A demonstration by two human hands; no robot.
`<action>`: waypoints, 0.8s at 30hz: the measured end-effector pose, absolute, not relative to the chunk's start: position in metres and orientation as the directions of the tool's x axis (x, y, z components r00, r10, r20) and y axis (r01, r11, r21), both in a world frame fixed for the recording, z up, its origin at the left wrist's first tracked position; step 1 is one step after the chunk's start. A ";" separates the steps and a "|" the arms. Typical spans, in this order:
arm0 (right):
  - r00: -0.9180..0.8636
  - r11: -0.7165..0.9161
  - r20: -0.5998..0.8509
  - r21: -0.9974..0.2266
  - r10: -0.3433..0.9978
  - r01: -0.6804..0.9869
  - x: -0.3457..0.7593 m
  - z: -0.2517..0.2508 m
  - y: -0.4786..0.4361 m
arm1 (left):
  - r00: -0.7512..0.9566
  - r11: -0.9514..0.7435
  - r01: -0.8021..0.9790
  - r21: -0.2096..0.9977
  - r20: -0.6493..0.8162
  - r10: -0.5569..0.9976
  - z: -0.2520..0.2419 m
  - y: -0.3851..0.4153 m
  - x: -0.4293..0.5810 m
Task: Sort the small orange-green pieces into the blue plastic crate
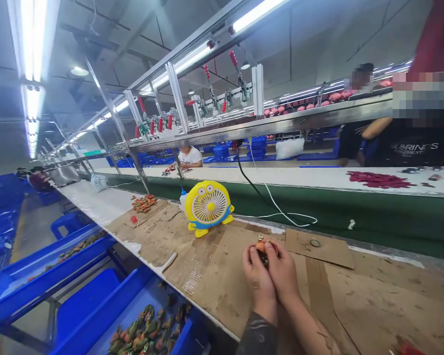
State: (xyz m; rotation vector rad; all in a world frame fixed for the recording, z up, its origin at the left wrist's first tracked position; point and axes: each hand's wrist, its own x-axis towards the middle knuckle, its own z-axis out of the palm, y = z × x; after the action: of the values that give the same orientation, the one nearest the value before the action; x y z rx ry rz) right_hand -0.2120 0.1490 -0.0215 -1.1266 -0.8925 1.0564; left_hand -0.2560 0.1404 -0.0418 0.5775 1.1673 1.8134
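Note:
My left hand (256,277) and my right hand (283,272) are pressed together above the cardboard-covered bench. Both are closed around a small orange and dark green figurine (261,246), whose top pokes out between the fingers. Most of its body is hidden by my hands. Behind them, to the left, a yellow and blue cartoon-faced fan (210,207) stands upright. Beside my right hand, a small round lid-like piece (314,242) lies on a flat cardboard sheet (333,254).
A blue bin (96,323) with many green and orange figurines (144,330) stands lower left. More orange pieces (144,203) lie farther along the bench. A white bottle with a blue tip (182,198) is behind the fan. Overhead runs a metal shelf (222,132) with red-handled clamps.

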 end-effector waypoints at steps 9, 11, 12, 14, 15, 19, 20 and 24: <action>-0.026 0.061 0.062 -0.998 0.998 -0.032 -0.280 -0.081 0.206 | -0.559 -0.054 0.340 0.939 0.247 0.792 -0.089 0.182 -0.346; -0.038 0.087 0.083 -0.990 0.996 0.107 -0.279 -0.094 0.216 | -0.548 -0.026 0.477 0.879 0.321 0.772 -0.100 0.183 -0.350; -0.038 0.096 0.091 -0.980 0.995 0.174 -0.277 -0.099 0.221 | -0.535 -0.030 0.521 0.853 0.354 0.767 -0.104 0.184 -0.350; -0.043 0.097 0.088 -0.957 0.995 0.273 -0.272 -0.103 0.229 | -0.512 -0.032 0.589 0.807 0.403 0.759 -0.110 0.184 -0.349; -0.054 0.086 0.073 -0.950 0.996 0.300 -0.268 -0.103 0.233 | -0.495 -0.036 0.622 0.782 0.429 0.756 -0.112 0.184 -0.348; -0.087 0.022 -0.010 -0.930 0.996 0.366 -0.255 -0.088 0.248 | -0.452 -0.029 0.704 0.710 0.479 0.752 -0.114 0.191 -0.346; -0.088 0.025 -0.009 -0.925 0.996 0.380 -0.250 -0.079 0.249 | -0.447 -0.017 0.713 0.701 0.473 0.759 -0.115 0.194 -0.346; -0.161 0.219 0.160 -0.847 0.974 0.484 -0.206 -0.026 0.216 | -0.385 0.001 0.772 0.635 0.467 0.796 -0.122 0.200 -0.357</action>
State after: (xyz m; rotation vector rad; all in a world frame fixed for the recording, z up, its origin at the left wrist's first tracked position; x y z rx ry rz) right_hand -0.2064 0.2165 -0.0264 -1.3613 -1.7612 0.8453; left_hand -0.3565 0.1996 -0.1219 1.7266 2.2033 1.3651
